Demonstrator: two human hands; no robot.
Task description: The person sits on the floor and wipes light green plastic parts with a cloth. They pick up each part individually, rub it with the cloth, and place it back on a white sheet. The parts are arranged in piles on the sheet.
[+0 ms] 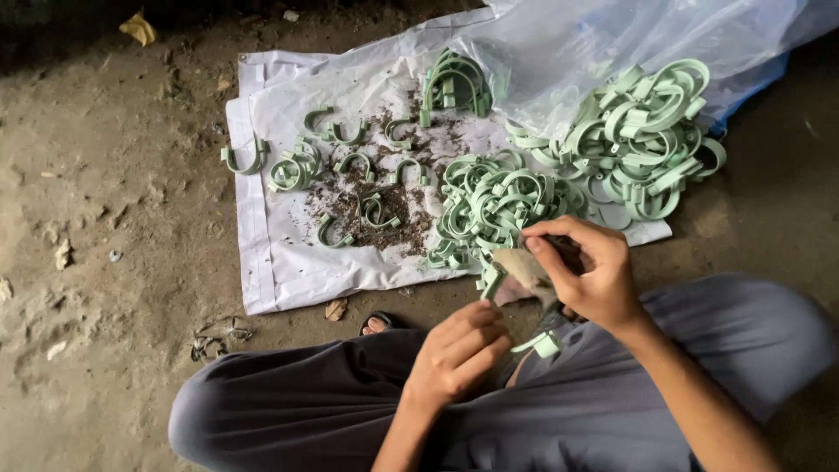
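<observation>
- The dirt floor (pixel 105 262) filled the view, bare and dusty, with a yellowed leaf (pixel 138 28) near its far left corner.
- The person's grey trousers (pixel 332 411) spanned the near edge, knees spread wide.
- A white sheet (pixel 271 253) lay spread on the floor ahead of the knees, its left edge folded over.
- A clear plastic bag (pixel 568 44) rested over the sheet's far right corner.
- A big heap of pale green clips (pixel 642 131) spilled from the bag's mouth at the sheet's right edge.
- A second pile of clips (pixel 494 205) sat near the sheet's near edge, just beyond the hands.
- A bundle of nested clips (pixel 454 83) stood at the far edge beside the bag.
- Dark crumbs (pixel 384 205) were strewn over the sheet's middle, with loose single clips (pixel 293 170) scattered among them and out to the left edge.
- The right hand (pixel 590 271) was closed, thumb and fingers pinching a tan scrap of cloth or paper (pixel 524 267).
- The left hand (pixel 459 350) was curled shut around a green clip (pixel 516 323), which sat between both hands above the lap, one end sticking up at the scrap and the other end poking out low.
- Toes in a sandal (pixel 377 323) peeked out at the sheet's near edge.
</observation>
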